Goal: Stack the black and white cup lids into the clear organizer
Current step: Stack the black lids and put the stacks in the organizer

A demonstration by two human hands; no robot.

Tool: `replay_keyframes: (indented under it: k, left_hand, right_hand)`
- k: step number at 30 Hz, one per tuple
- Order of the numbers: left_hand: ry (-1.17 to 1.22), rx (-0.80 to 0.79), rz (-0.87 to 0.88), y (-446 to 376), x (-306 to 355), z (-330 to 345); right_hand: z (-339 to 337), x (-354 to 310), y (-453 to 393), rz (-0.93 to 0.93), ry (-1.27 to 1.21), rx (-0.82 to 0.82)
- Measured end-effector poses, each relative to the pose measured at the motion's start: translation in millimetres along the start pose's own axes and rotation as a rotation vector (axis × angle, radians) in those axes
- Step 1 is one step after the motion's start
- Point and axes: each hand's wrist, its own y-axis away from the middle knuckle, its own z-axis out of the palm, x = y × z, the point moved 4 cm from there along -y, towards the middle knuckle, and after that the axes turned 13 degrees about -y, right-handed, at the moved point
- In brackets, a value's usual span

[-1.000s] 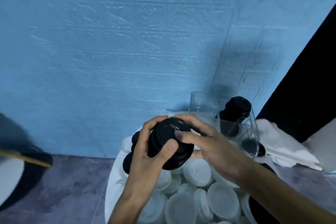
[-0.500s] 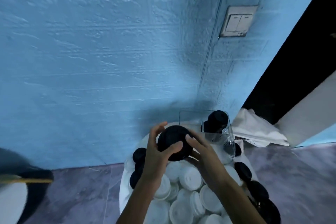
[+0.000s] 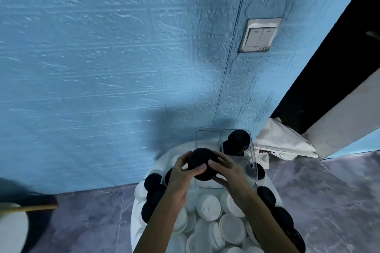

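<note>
Together, left hand (image 3: 178, 177) and right hand (image 3: 230, 170) clasp a black lid stack (image 3: 202, 163) — best lowered squarely into the clear organizer (image 3: 207, 135) just beyond.

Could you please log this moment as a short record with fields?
held item: stack of black lids
left hand: grips the stack's left side
right hand: grips its right side
organizer: clear, two compartments; right one holds black lids, left one looks empty
loose lids: white lids and black ones piled on the round white table

Matt black lids (image 3: 202, 164), clear glossy plastic organizer (image 3: 251, 162), rough-textured wall (image 3: 102, 57).
</note>
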Motion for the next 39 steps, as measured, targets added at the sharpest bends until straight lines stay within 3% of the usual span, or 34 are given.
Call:
replay_keyframes:
  k: [11,20,25,31,39]
  left_hand:
    - [-0.08,0.037,-0.087,-79.2,48.0,42.1]
    - [-0.22,0.059,-0.096,-153.6,18.4,63.5]
    - [-0.327,0.07,-0.028,-169.6,13.7,71.6]
    - [-0.405,0.132,-0.066,-175.3,9.1,80.6]
    - [-0.315,0.21,-0.13,-184.0,3.0,88.0]
  right_hand:
    - [-7.2,-29.6,-91.8,-0.01,0.02,0.008]
    - [-22.7,-12.7,-153.4,0.111,0.039,0.124]
    - [-25.5,3.4,-174.9,0.109,-0.051,0.177]
    - [-26.5,19.0,-188.2,0.117,-0.093,0.217]
    - [-38.6,43.7,-219.7,0.205,-0.076,0.262]
